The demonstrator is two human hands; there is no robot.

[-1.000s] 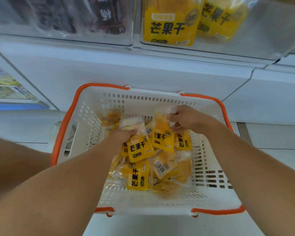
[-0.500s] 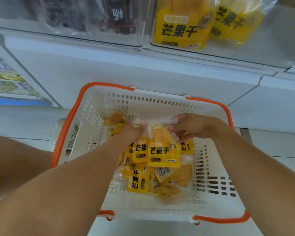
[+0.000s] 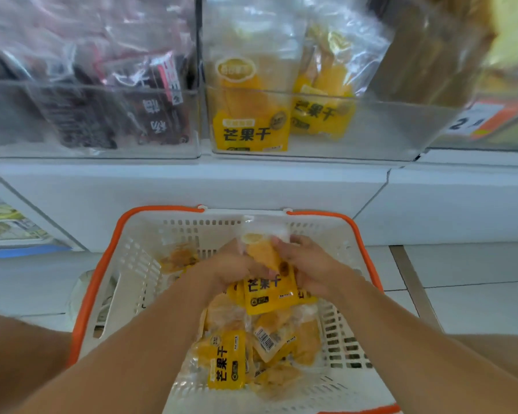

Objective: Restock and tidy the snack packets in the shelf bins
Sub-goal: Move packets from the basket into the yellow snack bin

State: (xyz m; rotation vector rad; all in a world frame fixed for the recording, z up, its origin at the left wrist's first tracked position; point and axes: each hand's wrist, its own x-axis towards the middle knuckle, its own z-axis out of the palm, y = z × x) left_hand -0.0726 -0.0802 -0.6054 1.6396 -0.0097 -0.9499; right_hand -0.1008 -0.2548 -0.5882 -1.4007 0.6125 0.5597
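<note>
A white basket with orange rim [image 3: 102, 282] sits on the floor below me, holding several yellow dried mango packets [image 3: 226, 364]. My left hand [image 3: 231, 268] and my right hand [image 3: 310, 265] grip a small bunch of mango packets [image 3: 268, 291] between them, raised above the pile in the basket. Above, a clear shelf bin [image 3: 371, 135] holds two of the same yellow mango packets [image 3: 250, 127] standing at its left side.
To the left stands a clear bin [image 3: 87, 150] of dark snack packets. Further right sits a bin with an orange price tag [image 3: 488, 118]. A white shelf base [image 3: 192, 186] runs under the bins. Pale floor tiles [image 3: 461, 294] surround the basket.
Both hands have gathered packets together and lifted the bunch higher over the basket. My head has tilted up, bringing the shelf bins into fuller view.
</note>
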